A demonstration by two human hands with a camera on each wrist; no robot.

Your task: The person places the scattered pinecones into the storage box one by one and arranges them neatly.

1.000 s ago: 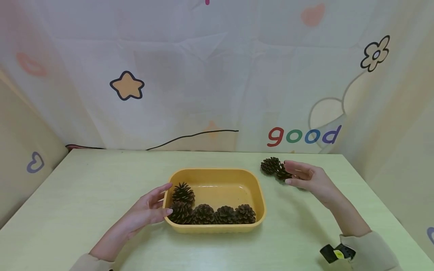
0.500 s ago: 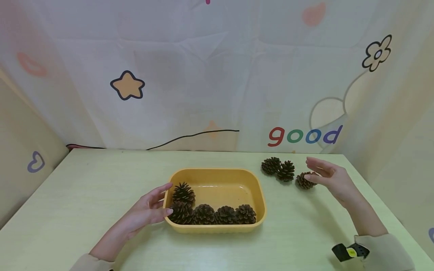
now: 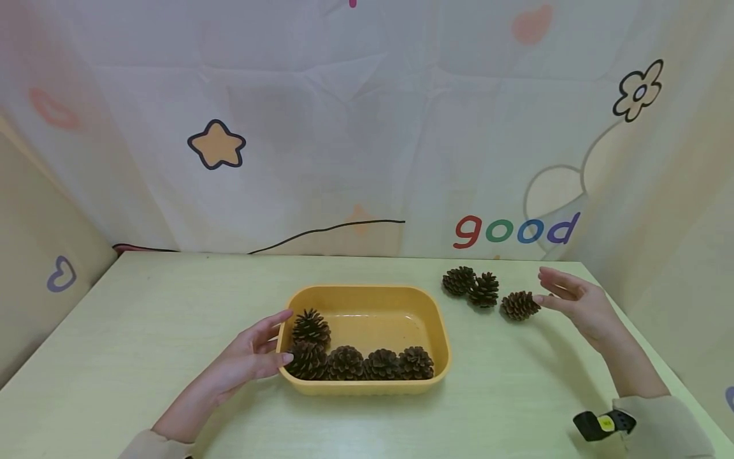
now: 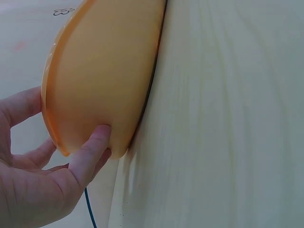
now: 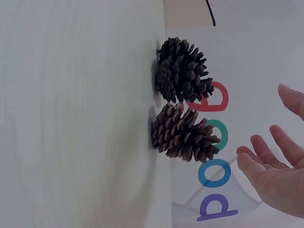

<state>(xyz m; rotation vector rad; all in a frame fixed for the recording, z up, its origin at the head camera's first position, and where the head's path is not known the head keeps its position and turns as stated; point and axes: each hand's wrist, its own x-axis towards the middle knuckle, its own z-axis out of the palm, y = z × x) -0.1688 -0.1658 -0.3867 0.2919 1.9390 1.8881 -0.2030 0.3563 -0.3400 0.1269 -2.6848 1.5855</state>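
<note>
A yellow plastic basin [image 3: 367, 387] stands mid-table, with several pine cones [image 3: 346, 363] along its near side and left end. My left hand [image 3: 252, 354] grips its left end, thumb and fingertips at the rim and outer wall; in the left wrist view one finger [image 4: 97, 140] presses the wall. At the right a single pine cone [image 3: 520, 306] lies on the table. Right beside it is my right hand [image 3: 582, 309], fingers spread and holding nothing; whether the thumb touches the cone I cannot tell. The right wrist view shows that hand [image 5: 280, 175] apart from the pine cones.
Two more pine cones lie side by side at the back right, a rounder one [image 3: 459, 280] and a spikier one [image 3: 484, 290]. The pale table [image 3: 189, 299] ends at a printed cloth [image 3: 321, 159] behind and at the sides.
My right hand has moved rightward, away from the two back pine cones and past the single one, uncovering it. The left hand, basin and cones have stayed put.
</note>
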